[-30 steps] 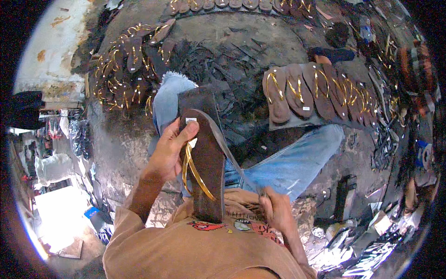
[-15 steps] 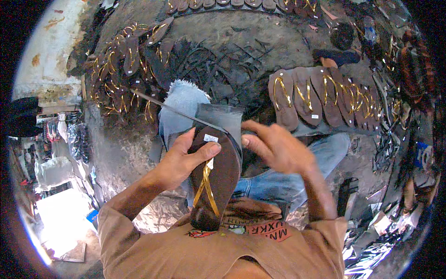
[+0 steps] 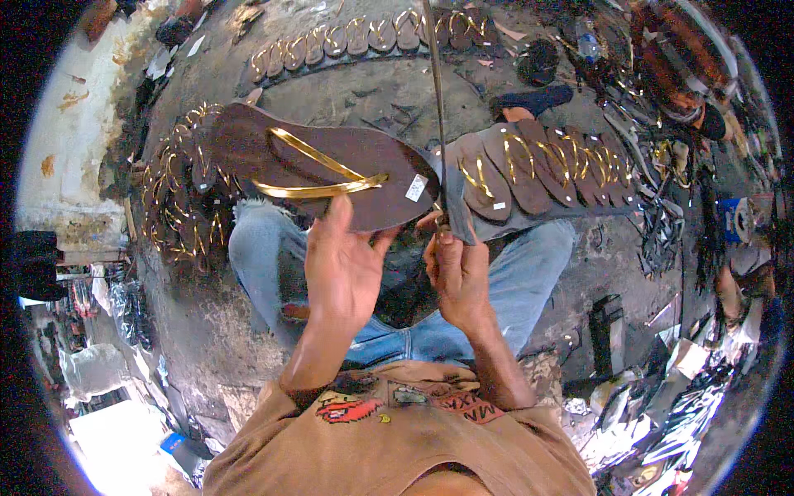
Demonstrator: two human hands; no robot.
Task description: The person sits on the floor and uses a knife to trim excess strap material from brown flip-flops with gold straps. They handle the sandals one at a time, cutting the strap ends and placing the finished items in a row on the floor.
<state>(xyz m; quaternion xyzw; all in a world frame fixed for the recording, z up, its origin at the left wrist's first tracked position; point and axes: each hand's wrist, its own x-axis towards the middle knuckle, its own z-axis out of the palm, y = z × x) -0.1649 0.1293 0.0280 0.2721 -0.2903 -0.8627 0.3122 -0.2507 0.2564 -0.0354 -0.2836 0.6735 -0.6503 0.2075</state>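
A dark brown flip-flop [image 3: 347, 165] with gold straps lies sideways in the air in front of me, its toe to the right and a small white label near the toe. My left hand [image 3: 343, 269] grips it by the near edge, thumb beside the strap and fingers partly hidden underneath. Close to the toe, my right hand [image 3: 461, 277] is closed around the lower end of a long thin knife [image 3: 439, 107], whose blade points away and up. A grey strip of sheet material [image 3: 460, 217] stands by the right fingers, along the toe edge; whether it is cut free, I cannot tell.
Flip-flops with gold straps lie in an overlapping row [image 3: 554, 169] at the right, another row [image 3: 364, 40] at the far side, and a pile [image 3: 178, 198] at the left. Dark offcuts [image 3: 662, 244] litter the right side. My jeans-clad knees [image 3: 265, 248] flank my hands.
The flip-flop has swung from toe-away to toe-right and moved farther from my body. The knife, which slanted left across the toe, now points away. The broad grey sheet at the toe now shows only as a strip.
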